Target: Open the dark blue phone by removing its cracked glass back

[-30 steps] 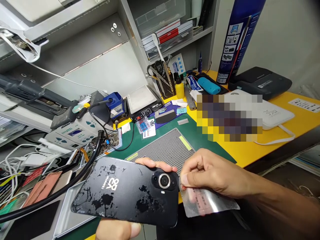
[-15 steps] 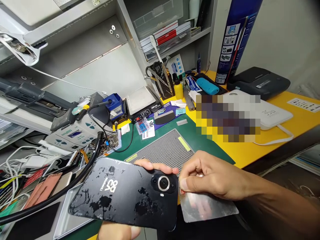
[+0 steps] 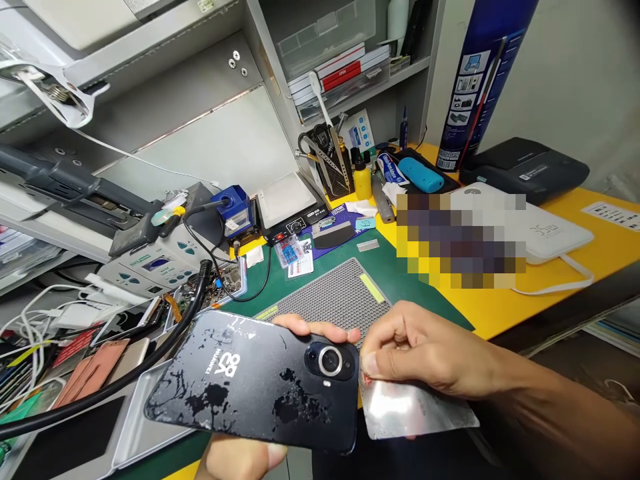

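My left hand [image 3: 240, 457] is closed around a black smartphone [image 3: 260, 393], its thumb at the lower edge and its fingertips over the top edge. The phone's back faces me, with a round camera ring at the right end, a HUAWEI mark and dark worn patches. Between the thumb and bent fingers of my right hand [image 3: 425, 350] is a thin shiny metal sheet [image 3: 415, 410] with a small red mark near its corner. That corner sits right beside the phone's camera end; whether the two touch, I cannot tell.
Beyond the phone lies a grey perforated mat [image 3: 330, 293] on a green work mat [image 3: 430, 310]. A black hose [image 3: 165, 353] crosses the left side. A white charger [image 3: 550, 230] and a blue spray can [image 3: 480, 87] stand at right, a soldering-iron stand [image 3: 235, 210] at the back.
The whole view has shifted slightly. The phone and metal sheet have tilted a little, changing the reflections on the sheet. Both hands keep their hold.
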Motion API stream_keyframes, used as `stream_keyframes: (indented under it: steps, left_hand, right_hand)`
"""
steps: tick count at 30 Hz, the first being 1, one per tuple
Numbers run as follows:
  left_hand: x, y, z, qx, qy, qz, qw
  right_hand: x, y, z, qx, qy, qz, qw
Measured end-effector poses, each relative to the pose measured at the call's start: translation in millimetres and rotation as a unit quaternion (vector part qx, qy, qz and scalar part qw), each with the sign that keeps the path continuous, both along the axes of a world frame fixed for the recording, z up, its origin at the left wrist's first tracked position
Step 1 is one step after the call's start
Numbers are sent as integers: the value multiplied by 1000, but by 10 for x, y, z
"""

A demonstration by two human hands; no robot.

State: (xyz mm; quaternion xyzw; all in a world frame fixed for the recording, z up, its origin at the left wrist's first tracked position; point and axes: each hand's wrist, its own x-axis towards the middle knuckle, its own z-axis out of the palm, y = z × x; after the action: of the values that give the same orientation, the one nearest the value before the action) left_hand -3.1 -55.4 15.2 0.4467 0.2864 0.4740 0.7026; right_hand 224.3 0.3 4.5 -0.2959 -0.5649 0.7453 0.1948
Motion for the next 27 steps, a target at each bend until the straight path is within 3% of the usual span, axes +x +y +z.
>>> stream_keyframes:
  steps: [4,10,17,27]
  left_hand:
    - [-25,12,-42,-15,-20,-11,1000]
    - [-37,31,17,-61,-26,-37,997]
    - [-6,57,100,-98,-40,-48,993]
    - [-129,104,74,-90,-43,-118,988]
  right_hand:
    - [0,-30,35,13,9,-3,1000]
    - [-1,-43,20,-64,29,4,998]
    - [16,-12,-11,-104,14,26,994]
    - [64,50,4,-39,18,70,997]
